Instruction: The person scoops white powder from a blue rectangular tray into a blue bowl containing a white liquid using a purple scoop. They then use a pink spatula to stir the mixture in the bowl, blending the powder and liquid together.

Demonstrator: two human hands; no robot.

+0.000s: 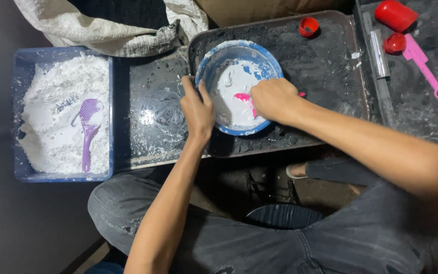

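Observation:
A blue bowl [214, 58] smeared with white paste sits on a dark metal tray [330, 71]. My left hand [197, 109] grips the bowl's left rim, thumb and fingers over the edge. Inside the bowl, my right hand [275, 99] is closed around a pink spoon [243, 98], whose scoop end lies in the white paste. The spoon's handle is mostly hidden under my fingers.
A blue tub [19, 106] of white powder with a purple scoop [88, 127] stands at the left. A white sack [102, 30] lies behind it. A red cap [308, 26], red moulds [395, 15], a pink tool [424, 63] and a metal bar [378, 50] lie at right.

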